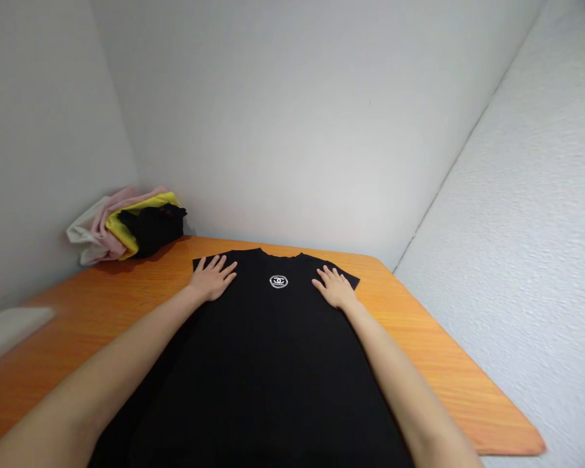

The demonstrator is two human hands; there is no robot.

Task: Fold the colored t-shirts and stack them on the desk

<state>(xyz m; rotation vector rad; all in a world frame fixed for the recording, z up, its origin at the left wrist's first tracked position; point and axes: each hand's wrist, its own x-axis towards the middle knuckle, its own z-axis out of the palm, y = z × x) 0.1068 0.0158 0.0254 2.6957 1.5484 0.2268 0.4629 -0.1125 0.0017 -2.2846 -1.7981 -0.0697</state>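
- The black T-shirt [277, 364] lies flat on the desk [448, 364], directly under both hands, its long axis running from the collar [281, 259] at the centre of the frame down to the bottom edge
- The left hand [213, 278] rests palm down with fingers spread on the shirt's shoulder, left of centre, beside the sleeve
- The right hand [336, 286] lies likewise, fingers spread and pinching nothing, near the other sleeve, right of centre
- Neither hand is nearer the shirt, as both touch it, with the round white print [279, 281] between them
- A pile of clothes [131, 224] sits at the upper left of the desk, with no container visible around it
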